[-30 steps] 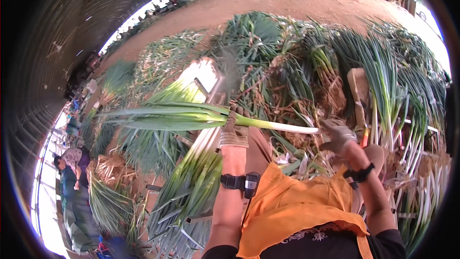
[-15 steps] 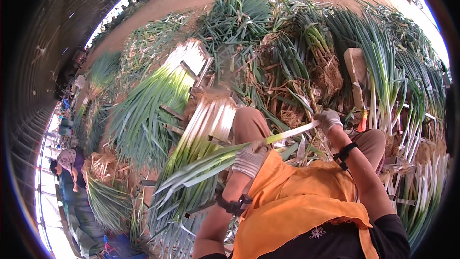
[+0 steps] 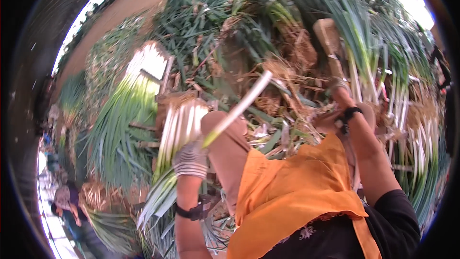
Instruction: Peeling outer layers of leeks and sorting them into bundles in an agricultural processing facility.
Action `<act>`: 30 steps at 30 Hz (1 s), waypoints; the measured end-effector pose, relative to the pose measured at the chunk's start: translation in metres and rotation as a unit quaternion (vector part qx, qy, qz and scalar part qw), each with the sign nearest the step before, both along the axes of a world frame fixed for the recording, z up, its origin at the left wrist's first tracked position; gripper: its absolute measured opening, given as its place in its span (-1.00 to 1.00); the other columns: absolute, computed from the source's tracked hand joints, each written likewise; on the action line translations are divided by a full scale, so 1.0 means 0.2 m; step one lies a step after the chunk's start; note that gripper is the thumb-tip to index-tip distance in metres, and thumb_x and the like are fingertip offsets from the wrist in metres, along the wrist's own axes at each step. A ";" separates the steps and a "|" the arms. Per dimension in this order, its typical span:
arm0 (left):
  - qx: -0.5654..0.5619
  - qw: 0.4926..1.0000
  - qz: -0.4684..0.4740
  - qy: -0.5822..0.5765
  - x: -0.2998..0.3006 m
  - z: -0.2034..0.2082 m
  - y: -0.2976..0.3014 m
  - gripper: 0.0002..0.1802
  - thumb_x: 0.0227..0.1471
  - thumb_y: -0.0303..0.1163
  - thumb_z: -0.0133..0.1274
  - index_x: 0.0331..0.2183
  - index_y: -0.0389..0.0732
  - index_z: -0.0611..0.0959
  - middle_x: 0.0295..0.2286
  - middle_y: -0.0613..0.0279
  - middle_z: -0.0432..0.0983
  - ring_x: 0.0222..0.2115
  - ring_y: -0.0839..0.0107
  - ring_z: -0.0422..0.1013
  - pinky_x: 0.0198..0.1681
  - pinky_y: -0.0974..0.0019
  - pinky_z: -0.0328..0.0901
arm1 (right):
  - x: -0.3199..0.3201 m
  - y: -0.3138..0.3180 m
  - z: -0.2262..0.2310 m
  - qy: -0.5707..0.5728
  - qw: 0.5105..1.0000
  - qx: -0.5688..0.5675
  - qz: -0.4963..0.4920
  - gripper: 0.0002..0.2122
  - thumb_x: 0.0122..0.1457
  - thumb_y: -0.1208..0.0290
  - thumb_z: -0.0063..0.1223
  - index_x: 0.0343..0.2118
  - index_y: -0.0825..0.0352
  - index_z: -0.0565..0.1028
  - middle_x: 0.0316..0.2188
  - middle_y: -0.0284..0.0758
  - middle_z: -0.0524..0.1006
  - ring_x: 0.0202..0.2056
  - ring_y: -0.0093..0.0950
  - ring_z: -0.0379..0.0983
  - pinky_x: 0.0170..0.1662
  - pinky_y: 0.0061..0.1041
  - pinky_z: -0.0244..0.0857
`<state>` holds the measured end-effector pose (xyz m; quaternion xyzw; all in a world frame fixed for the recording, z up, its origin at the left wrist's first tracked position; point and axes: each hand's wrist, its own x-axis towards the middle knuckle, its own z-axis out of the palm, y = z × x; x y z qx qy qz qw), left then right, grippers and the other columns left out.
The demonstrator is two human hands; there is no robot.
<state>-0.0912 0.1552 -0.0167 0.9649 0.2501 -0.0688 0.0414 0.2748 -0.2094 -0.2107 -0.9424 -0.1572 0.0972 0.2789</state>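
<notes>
A long green onion (image 3: 238, 109) with a bare white stalk and green leaves is in my gloved left hand (image 3: 190, 159), its fingers closed round the stalk. The white end points up and away over my left knee, and the leaves hang down on the left. Just beyond my left hand, a stack of green onions (image 3: 178, 122) lies with white stalks and brown roots outward. My gloved right hand (image 3: 338, 85) reaches forward beyond my right knee, beside a pale brown upright board (image 3: 327, 37) and standing green onions (image 3: 360, 50). Motion smears its fingers, so its grip is unclear.
A larger stack of green onions (image 3: 120, 98) lies at the left. Discarded leaves and peelings (image 3: 280, 136) cover the ground between my knees. Untrimmed rooted onions (image 3: 298, 43) lie ahead, with more bundles (image 3: 419, 139) at the right. Another person (image 3: 67, 201) is at the far left.
My left hand has moved left with the green onion, whose white end now tilts upward. My right hand has let go of that end and moved forward. The view has shifted.
</notes>
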 end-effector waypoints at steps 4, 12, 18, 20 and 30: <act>0.005 0.992 0.122 -0.015 0.00 0.15 0.37 -0.64 -0.07 -0.20 0.02 -0.17 -0.01 0.47 -0.38 0.04 0.48 -0.34 0.08 0.43 -0.33 0.10 0.30 | 0.36 -1.01 -0.62 -0.405 0.394 -0.762 0.316 -0.81 -0.10 0.33 0.10 -0.36 0.15 0.53 -0.34 -0.42 0.50 -0.29 -0.42 0.40 -0.07 -0.46 0.22; 0.037 0.907 0.384 0.169 -0.20 -0.42 0.91 -0.66 -0.04 -0.14 0.01 -0.16 0.05 0.48 -0.29 0.16 0.50 -0.25 0.21 0.44 -0.31 0.16 0.34 | -0.37 0.03 -0.44 0.018 0.619 -0.543 0.567 -0.78 -0.11 0.45 0.09 -0.32 0.17 0.53 -0.21 -0.40 0.50 -0.14 -0.41 0.42 -0.18 -0.42 0.35; -0.016 0.909 0.377 0.177 -0.36 -1.02 0.91 -0.70 -0.05 -0.14 0.02 -0.25 -0.02 0.49 -0.31 0.15 0.51 -0.26 0.16 0.45 -0.30 0.15 0.35 | -0.38 0.18 -0.38 0.013 0.692 -0.375 0.617 -0.80 0.03 0.42 -0.11 -0.28 0.20 0.50 -0.18 -0.39 0.47 -0.12 -0.40 0.39 -0.12 -0.51 0.31; 0.003 0.918 0.370 0.144 -0.31 -1.02 0.87 -0.73 -0.06 -0.15 0.02 -0.28 -0.02 0.49 -0.38 0.12 0.52 -0.32 0.17 0.46 -0.35 0.14 0.35 | -0.38 0.16 -0.35 0.200 0.825 -0.378 0.368 -0.80 0.05 0.40 -0.14 -0.29 0.20 0.50 -0.21 -0.37 0.47 -0.12 -0.41 0.39 -0.13 -0.52 0.30; 0.026 0.932 0.332 0.146 -0.29 -0.79 0.93 -0.68 -0.06 -0.19 -0.01 -0.19 -0.01 0.47 -0.35 0.09 0.49 -0.33 0.14 0.44 -0.34 0.13 0.33 | -0.39 0.30 -0.25 0.155 0.775 -0.378 0.482 -0.80 0.04 0.43 -0.12 -0.26 0.14 0.48 -0.16 -0.38 0.44 -0.11 -0.40 0.37 -0.11 -0.52 0.30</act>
